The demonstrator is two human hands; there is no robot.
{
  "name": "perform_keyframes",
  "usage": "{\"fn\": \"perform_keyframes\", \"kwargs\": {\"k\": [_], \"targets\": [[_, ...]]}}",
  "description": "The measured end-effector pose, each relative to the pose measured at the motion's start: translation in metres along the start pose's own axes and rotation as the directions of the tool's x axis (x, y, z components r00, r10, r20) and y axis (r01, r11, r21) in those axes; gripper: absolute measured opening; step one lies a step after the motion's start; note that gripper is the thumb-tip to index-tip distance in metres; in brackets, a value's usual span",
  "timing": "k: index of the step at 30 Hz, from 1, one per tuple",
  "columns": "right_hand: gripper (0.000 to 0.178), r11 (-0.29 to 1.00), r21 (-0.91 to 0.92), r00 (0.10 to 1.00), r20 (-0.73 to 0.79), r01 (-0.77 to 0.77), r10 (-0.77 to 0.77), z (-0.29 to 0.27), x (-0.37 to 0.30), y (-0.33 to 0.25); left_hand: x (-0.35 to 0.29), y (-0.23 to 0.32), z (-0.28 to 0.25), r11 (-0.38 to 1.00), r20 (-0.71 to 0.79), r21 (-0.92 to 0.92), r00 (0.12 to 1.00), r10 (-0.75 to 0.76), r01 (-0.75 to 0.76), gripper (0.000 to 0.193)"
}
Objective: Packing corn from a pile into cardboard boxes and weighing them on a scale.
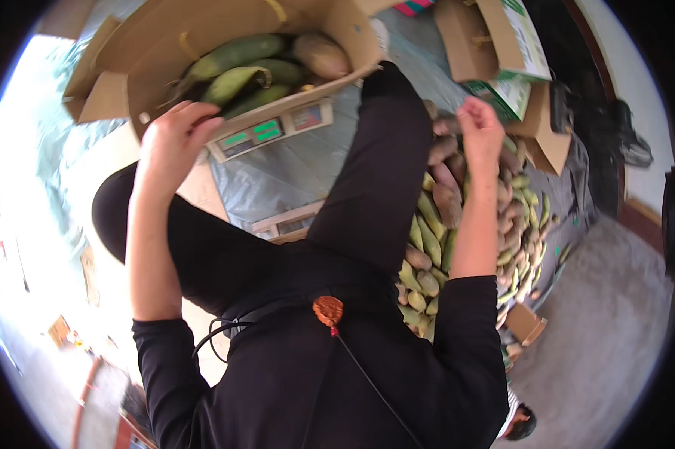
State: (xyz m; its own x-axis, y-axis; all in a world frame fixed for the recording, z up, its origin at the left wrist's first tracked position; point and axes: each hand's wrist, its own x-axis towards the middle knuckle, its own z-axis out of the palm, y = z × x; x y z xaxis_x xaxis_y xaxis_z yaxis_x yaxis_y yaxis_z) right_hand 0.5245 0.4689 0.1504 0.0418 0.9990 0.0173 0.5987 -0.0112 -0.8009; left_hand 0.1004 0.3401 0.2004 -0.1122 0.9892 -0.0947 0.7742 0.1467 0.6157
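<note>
My left hand (174, 138) is at the near left rim of a large open cardboard box (139, 56). Its thumb and fingers are bent but apart, with nothing visible between them. Inside the box lie several thick green cucumber-like vegetables (240, 56) and a brown one (321, 56). Under the box's near side shows a digital scale (270, 132) with lit green displays. My right hand (481, 129) is raised above a heap of long vegetables (446, 202), green and brown. Its fingers are pressed together, and I cannot see what they may hold.
Open cardboard boxes (464, 45) stand at the far right, beyond the heap. Grey plastic sheeting (255, 187) covers the floor between my legs. A small cardboard piece (526, 324) lies beside the heap. At the lower right, part of another person (520, 423) shows.
</note>
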Motion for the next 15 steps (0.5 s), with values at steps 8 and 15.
{"fn": "perform_keyframes", "kwargs": {"k": [8, 15], "targets": [[0.022, 0.899, -0.362, 0.962, 0.013, -0.248, 0.271, -0.013, -0.133, 0.181, 0.007, 0.007, 0.005, 0.998, -0.033, 0.032, 0.998, 0.049, -0.048, 0.016], [0.023, 0.619, -0.233, 0.634, 0.009, -0.750, 0.773, 0.002, -0.227, 0.268, 0.011, -0.008, 0.011, 0.998, -0.078, 0.017, 0.995, 0.055, -0.054, 0.014]]}}
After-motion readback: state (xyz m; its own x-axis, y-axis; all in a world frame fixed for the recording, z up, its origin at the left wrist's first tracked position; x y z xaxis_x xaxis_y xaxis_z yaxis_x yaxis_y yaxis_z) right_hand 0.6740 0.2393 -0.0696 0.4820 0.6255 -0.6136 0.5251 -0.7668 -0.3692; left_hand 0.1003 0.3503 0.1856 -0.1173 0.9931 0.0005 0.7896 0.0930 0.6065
